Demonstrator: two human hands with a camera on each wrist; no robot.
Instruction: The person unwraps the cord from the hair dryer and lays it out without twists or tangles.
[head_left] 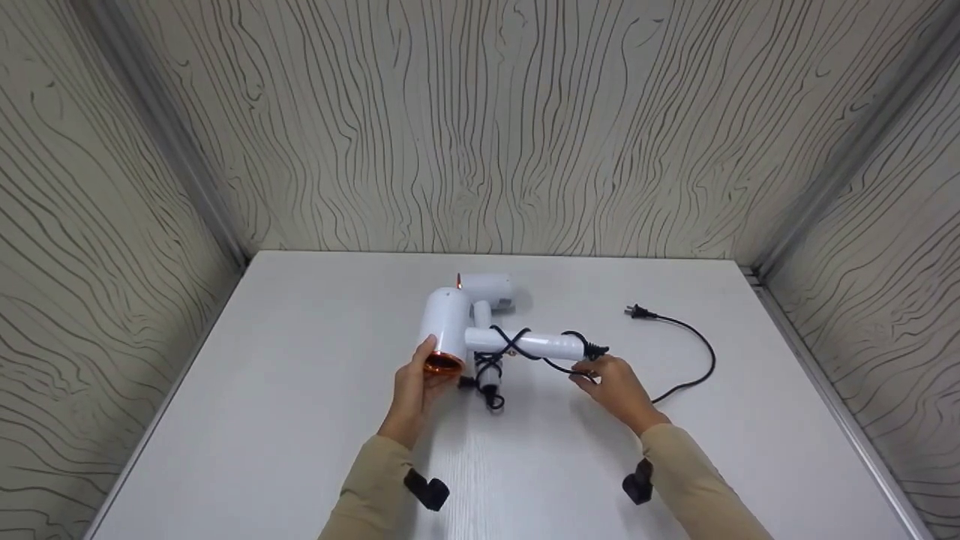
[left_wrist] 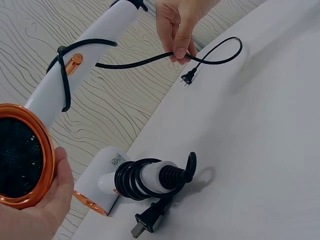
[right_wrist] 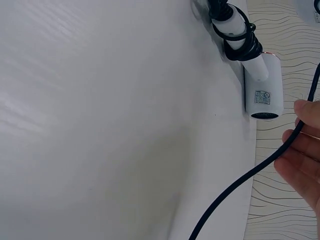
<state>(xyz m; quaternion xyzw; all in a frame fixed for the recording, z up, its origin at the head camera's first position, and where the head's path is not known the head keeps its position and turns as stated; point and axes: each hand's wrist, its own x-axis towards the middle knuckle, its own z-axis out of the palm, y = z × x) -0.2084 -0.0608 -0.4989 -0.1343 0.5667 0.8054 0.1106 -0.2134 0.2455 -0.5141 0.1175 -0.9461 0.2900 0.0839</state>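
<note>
My left hand (head_left: 412, 386) grips the head of a white hair dryer (head_left: 446, 322) with a copper-coloured rim, held above the table. The dryer's handle points right, its black cord crossing round it. Between thumb and fingers, my right hand (head_left: 616, 390) pinches that cord (left_wrist: 137, 63) just below the handle's end. From there the cord's free part curves over the table to a two-pin plug (head_left: 639, 312). A second white hair dryer (head_left: 487, 291) lies on the table behind, its cord (left_wrist: 132, 180) wound in several turns round its handle; its plug (left_wrist: 150, 217) shows in the left wrist view.
The white table (head_left: 300, 420) meets a wood-patterned wall (head_left: 480, 135) at the back. Similar panels rise on the left (head_left: 90, 262) and right (head_left: 900, 247). A dark camera mount sits on each wrist.
</note>
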